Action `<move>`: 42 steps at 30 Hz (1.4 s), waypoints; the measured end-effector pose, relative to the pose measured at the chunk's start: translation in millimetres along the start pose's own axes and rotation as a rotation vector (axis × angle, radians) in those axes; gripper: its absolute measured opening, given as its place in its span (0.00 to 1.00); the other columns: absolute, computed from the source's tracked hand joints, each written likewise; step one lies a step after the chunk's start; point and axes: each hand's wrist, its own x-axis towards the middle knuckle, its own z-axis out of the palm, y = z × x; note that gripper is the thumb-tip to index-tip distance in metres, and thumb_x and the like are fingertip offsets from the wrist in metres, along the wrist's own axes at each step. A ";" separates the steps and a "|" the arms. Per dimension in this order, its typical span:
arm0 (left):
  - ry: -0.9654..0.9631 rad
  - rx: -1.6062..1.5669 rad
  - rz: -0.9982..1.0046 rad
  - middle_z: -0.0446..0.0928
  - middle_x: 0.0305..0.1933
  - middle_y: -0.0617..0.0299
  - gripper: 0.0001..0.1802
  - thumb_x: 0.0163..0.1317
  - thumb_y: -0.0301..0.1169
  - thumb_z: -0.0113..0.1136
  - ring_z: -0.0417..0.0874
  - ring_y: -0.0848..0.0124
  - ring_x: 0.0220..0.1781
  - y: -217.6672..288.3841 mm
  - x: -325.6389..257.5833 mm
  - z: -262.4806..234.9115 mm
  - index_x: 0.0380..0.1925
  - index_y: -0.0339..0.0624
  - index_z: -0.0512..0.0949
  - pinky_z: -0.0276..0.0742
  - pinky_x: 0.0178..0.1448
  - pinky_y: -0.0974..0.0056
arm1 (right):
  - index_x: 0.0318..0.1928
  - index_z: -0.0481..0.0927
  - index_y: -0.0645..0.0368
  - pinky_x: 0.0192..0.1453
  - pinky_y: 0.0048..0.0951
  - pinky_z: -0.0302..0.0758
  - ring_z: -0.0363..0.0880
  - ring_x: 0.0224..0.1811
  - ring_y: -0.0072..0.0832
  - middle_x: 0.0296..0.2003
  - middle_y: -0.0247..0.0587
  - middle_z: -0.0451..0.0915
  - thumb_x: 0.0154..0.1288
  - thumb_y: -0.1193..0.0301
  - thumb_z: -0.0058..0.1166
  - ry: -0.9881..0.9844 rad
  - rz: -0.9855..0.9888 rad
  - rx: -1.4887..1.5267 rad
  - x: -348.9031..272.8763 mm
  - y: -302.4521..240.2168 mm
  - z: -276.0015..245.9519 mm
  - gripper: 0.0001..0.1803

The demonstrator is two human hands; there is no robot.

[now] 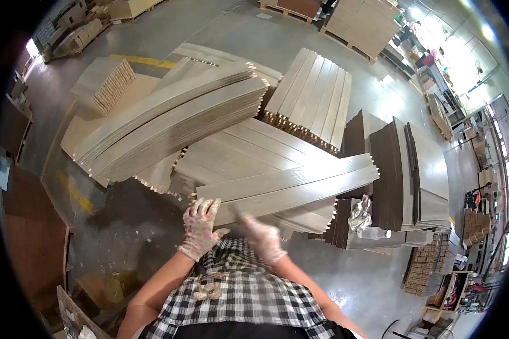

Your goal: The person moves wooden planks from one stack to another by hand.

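The left hand point(200, 227), in a patterned glove, is gripping the near end of a bundle of long pale planks point(291, 185), fingers folded over its top edge. The planks are lying flat on a lower stack point(248, 148), their long axis running from the hands up and away to the right. The right hand point(264, 237), just right of the left, is blurring against the planks' near edge; its grip cannot be told. Right of the planks, dark boards point(391, 175) are standing stacked.
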 end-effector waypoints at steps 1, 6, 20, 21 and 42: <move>0.053 -0.058 0.018 0.68 0.58 0.53 0.42 0.47 0.45 0.68 0.65 0.53 0.62 -11.8 -8.3 -3.9 0.62 0.43 0.66 0.61 0.64 0.49 | 0.62 0.72 0.54 0.32 0.25 0.76 0.78 0.30 0.23 0.44 0.41 0.83 0.54 0.84 0.51 0.097 -0.042 -0.068 8.7 -8.1 -12.7 0.31; 0.298 -0.436 -0.177 0.66 0.58 0.46 0.33 0.59 0.37 0.61 0.67 0.51 0.60 -55.1 -36.9 1.6 0.63 0.37 0.63 0.64 0.63 0.53 | 0.65 0.67 0.56 0.42 0.24 0.77 0.80 0.42 0.25 0.53 0.42 0.78 0.58 0.91 0.37 0.305 -0.183 -0.275 21.9 -17.7 -13.2 0.34; 0.343 -1.097 -0.558 0.68 0.52 0.62 0.25 0.65 0.24 0.51 0.71 0.75 0.46 -125.7 -78.4 52.5 0.63 0.41 0.64 0.71 0.52 0.69 | 0.57 0.78 0.53 0.25 0.17 0.66 0.76 0.30 0.17 0.40 0.29 0.82 0.67 0.73 0.52 -0.032 0.673 0.544 -1.2 -96.1 100.1 0.18; 0.356 -1.101 -0.621 0.68 0.52 0.65 0.25 0.67 0.25 0.50 0.69 0.78 0.47 -131.9 -77.1 49.8 0.64 0.43 0.63 0.69 0.53 0.71 | 0.56 0.77 0.55 0.27 0.20 0.69 0.77 0.31 0.18 0.39 0.34 0.83 0.67 0.75 0.51 -0.056 0.398 0.291 -3.3 -99.9 97.0 0.17; 0.077 -0.442 0.224 0.75 0.49 0.53 0.20 0.52 0.27 0.61 0.72 0.54 0.56 3.7 50.7 13.0 0.48 0.42 0.76 0.68 0.61 0.53 | 0.55 0.77 0.63 0.57 0.24 0.75 0.79 0.50 0.23 0.47 0.42 0.82 0.63 0.81 0.49 0.401 -0.059 -0.188 34.1 -32.3 -76.4 0.19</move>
